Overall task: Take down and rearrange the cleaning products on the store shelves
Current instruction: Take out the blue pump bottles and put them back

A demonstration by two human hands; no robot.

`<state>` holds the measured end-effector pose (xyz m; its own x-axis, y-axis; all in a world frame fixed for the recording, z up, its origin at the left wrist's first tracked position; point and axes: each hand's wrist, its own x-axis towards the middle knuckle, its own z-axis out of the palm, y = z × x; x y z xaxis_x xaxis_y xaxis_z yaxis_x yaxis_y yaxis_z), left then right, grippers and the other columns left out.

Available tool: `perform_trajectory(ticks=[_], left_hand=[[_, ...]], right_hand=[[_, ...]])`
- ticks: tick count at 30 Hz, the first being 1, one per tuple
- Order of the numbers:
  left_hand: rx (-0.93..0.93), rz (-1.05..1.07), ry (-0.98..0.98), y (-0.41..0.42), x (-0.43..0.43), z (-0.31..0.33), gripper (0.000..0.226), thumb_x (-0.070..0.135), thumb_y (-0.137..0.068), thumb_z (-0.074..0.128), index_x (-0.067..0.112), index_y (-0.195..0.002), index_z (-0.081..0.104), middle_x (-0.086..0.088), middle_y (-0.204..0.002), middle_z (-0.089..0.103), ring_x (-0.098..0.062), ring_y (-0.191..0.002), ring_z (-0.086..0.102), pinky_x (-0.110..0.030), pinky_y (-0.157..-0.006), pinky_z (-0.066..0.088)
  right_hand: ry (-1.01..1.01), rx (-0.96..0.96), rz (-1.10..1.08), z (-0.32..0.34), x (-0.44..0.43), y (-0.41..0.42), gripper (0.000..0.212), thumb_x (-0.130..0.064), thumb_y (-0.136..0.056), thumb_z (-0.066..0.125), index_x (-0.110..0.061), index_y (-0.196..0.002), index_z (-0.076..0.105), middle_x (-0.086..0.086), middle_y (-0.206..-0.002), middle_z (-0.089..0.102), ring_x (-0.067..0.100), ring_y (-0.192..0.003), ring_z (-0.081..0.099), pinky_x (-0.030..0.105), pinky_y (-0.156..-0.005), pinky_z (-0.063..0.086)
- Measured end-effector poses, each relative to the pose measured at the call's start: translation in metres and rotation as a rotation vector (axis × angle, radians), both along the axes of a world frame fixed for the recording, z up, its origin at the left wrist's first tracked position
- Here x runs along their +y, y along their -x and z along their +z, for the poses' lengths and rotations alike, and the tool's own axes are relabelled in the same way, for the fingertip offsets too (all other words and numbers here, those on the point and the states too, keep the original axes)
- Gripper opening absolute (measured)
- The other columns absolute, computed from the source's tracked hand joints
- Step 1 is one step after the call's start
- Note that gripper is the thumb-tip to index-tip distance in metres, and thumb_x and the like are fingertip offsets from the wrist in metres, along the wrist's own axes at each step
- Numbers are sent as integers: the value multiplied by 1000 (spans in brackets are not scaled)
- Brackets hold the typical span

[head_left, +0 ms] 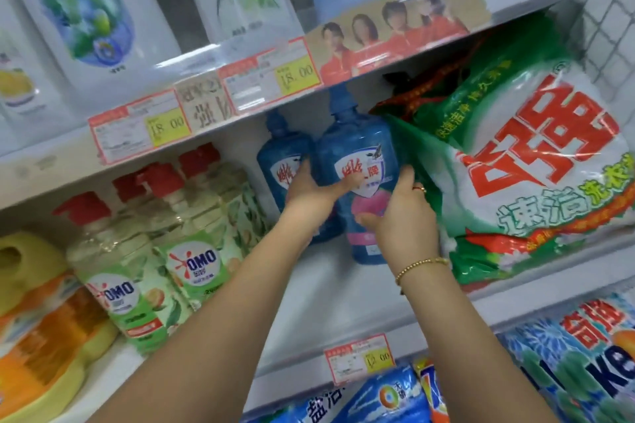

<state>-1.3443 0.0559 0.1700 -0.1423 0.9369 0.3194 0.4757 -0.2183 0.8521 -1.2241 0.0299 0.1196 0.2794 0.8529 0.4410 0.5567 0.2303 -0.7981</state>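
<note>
Left hand (311, 187) curled round the left side of a blue detergent bottle (357, 144), fingers across its label. Right hand (402, 213) grasping the same bottle from the right, thumb low on the front, gold bracelet (417, 266) at the wrist. Bottle leaning slightly, base down at the white middle shelf (326, 292). Just behind to the left, a second blue bottle (280, 151). Hard against the right, a big green washing-powder bag (532, 161). Further left, OMO bottles (192, 250) with red caps, then a yellow-orange jug (34, 319).

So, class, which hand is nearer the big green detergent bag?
Right. The right hand grips the front blue bottle beside the green bag; the left hand holds the bottle's far side.
</note>
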Motion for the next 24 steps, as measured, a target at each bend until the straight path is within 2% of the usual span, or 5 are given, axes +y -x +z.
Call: perform_trajectory(ticks=[4,11,15,19,24], left_hand=[[43,303,-66,42,34,-10,89,39,-59,87,13,-132,44,-7,-131,54,-27,-116,56,-35,-94,49],[363,302,169,73,92,-60,133,83,-33,58,15,-144,31,-5,-139,51,-27,-121,54,-35,-96,49],[361,375,109,68,88,-59,101,51,-67,78,14,-145,26,-7,-139,47,-26,-119,53,-25,-85,42],[395,405,70,67,94,-66,101,42,-72,79,11,-148,20,-10,-144,41,-28,-125,49,-29,-95,43],[403,461,115,63,98,-68,91,26,-81,72,12,-150,15,-12,-150,34,-30,-122,52,-34,-93,48]], right_hand=[[23,36,29,1,30,1,88,-22,-66,83,-9,-136,32,23,-116,57,39,-102,57,37,-79,47],[134,-65,76,4,72,4,84,-21,-73,76,-12,-141,27,20,-127,53,36,-112,53,35,-89,44],[196,-131,81,12,94,6,68,-19,-86,62,-12,-142,24,19,-128,56,35,-113,56,37,-93,43],[286,-217,41,2,108,9,80,-11,-94,48,-15,-149,-11,24,-131,52,38,-116,53,39,-95,40],[306,-299,51,-1,120,1,85,-10,-94,48,-16,-147,-19,22,-136,49,37,-119,52,42,-99,39]])
